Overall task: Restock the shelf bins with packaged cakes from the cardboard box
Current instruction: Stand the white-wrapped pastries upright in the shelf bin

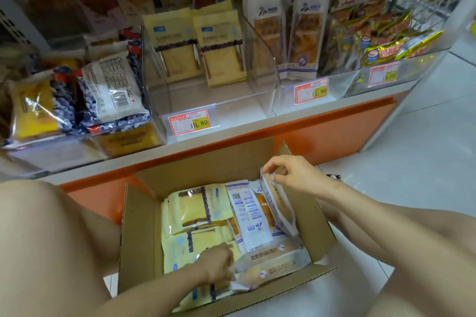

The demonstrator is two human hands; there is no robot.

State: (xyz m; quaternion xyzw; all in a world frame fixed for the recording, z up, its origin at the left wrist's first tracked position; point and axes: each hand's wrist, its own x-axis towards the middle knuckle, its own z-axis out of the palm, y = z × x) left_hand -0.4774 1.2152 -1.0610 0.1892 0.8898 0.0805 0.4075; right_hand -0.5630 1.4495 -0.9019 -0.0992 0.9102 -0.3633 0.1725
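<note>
Cardboard box stood on the floor below the shelf, flaps open. Right hand was at the box's far right corner. Its thumb and fingers pinched the top edge of the upright white cake packet, which leaned against the right wall. Left hand was low in the box's near side, fingers curled on the left end of the flat white cake packet. Yellow cake packets filled the box's left half, touching the left hand. Clear shelf bin above held two matching packets upright.
</note>
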